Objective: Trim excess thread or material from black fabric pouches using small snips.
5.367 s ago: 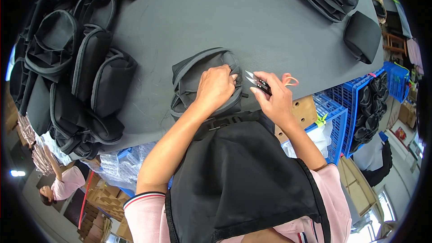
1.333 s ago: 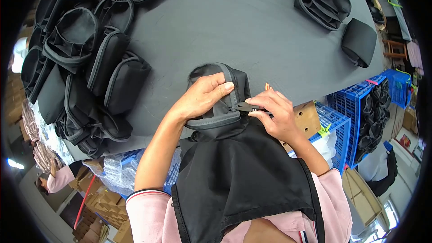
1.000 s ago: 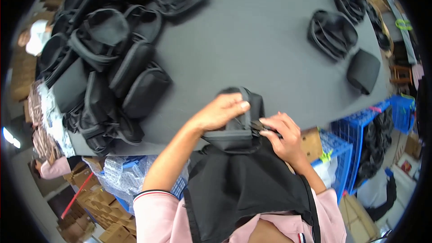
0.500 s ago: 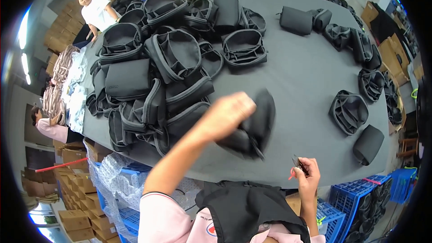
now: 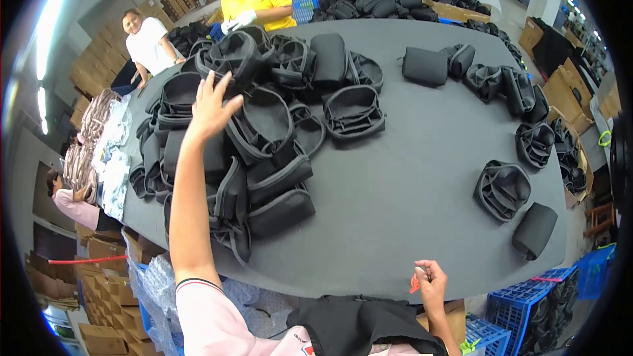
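Observation:
My left hand (image 5: 214, 107) is stretched out over a heap of black zip-edged pouches, its fingers spread and nothing in its grip. Under and beside it lie open pouches, among them a wide-mouthed pouch (image 5: 265, 122) and another with inner dividers (image 5: 231, 59); whether the fingertips touch one, I cannot tell. Close to the table's near edge, my right hand (image 5: 433, 283) is closed around a small tool, probably thread snips, with a red part (image 5: 415, 283) sticking out. Its blades are mostly hidden by the fingers.
The grey table (image 5: 389, 224) carries one divided pouch (image 5: 355, 113) beside the heap and more pouches (image 5: 502, 190) along its right side. Blue crates (image 5: 521, 303) stand below right. A person in yellow (image 5: 257, 3) wearing white gloves and one in white (image 5: 148, 43) are across the table.
My left hand, blurred with a black pouch near the middle, has moved left and farther over the heap and let the pouch go. My right hand still holds the tool. The view has tilted up.

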Tool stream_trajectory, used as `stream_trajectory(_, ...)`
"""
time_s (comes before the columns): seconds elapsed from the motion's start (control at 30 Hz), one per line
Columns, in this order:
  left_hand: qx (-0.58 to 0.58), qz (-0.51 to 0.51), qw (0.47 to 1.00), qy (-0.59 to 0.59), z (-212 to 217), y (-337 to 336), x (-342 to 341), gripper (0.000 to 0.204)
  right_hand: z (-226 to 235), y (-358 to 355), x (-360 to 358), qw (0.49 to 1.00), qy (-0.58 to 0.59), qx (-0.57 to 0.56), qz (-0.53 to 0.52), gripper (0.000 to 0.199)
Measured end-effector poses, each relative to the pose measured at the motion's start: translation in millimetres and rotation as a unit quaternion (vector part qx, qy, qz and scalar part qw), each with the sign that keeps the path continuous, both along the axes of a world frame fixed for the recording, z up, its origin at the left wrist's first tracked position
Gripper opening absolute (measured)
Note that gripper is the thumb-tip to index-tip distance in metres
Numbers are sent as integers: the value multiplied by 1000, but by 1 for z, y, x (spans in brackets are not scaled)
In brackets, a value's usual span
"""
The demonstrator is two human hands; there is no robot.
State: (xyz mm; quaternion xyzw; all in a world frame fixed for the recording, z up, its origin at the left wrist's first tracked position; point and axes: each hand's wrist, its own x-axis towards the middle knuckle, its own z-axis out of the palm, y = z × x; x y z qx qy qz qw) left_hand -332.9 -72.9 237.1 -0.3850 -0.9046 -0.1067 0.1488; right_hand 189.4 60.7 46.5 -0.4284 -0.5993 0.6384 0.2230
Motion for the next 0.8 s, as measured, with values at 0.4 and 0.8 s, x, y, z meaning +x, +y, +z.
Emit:
stream_trajectory(0.4, 58, -103, 984, 137, 14, 38, 47, 50, 13, 170, 5, 951, -25, 270, -146, 13)
stream_trajectory(0.8, 22, -368, 880, -298, -46, 138, 187, 46, 9, 336, 86, 811, -399, 373, -210, 27)
